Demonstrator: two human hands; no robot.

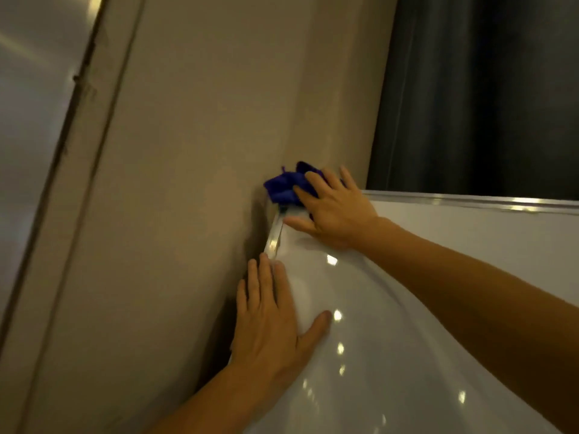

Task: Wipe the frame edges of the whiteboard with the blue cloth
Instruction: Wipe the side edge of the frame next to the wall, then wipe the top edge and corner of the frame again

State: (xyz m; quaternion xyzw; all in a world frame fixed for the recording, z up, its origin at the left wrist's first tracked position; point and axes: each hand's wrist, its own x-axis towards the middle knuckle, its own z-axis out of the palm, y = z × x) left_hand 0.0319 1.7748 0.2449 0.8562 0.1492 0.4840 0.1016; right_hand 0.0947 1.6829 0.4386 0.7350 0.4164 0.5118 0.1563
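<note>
The whiteboard (407, 339) is glossy white with a thin metal frame (470, 201) along its top and left edges. A bunched blue cloth (283, 187) sits on the board's top left corner, against the wall. My right hand (335, 211) presses on the cloth, fingers spread over it and thumb on the board just below the corner. My left hand (272, 317) lies flat on the board's left frame edge lower down, fingers together pointing up, thumb out on the white surface. It holds nothing.
A beige wall (194, 151) runs close along the board's left edge. A door or panel frame (78, 120) stands further left. A dark curtain (482, 89) hangs behind the board's top edge on the right.
</note>
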